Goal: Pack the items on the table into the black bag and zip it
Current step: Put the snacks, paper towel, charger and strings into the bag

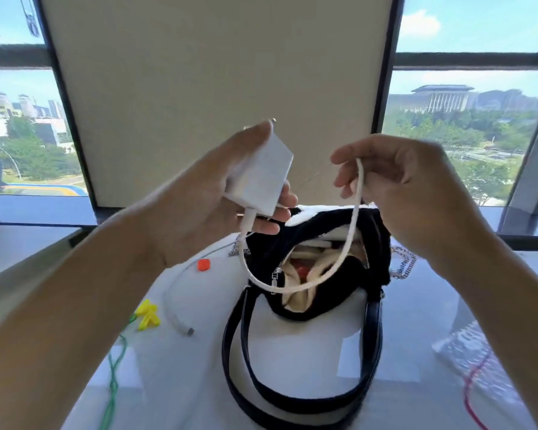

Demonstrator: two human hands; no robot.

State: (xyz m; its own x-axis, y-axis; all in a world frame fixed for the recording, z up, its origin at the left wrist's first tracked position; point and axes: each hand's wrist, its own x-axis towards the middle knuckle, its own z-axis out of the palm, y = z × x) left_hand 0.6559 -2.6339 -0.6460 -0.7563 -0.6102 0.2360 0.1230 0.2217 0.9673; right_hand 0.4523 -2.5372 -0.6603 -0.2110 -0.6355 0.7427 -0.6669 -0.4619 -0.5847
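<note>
My left hand (230,193) grips the white square charger block (260,175); my right hand (401,187) pinches its white cable (353,218), looped above the open fuzzy black bag (370,240) on the table's far side. I fear the hanging loop snagging the zipper.

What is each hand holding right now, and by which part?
The left hand grips the white charger block around its body. The right hand pinches its white cable partway along, the loop hanging over the open black bag.
</note>
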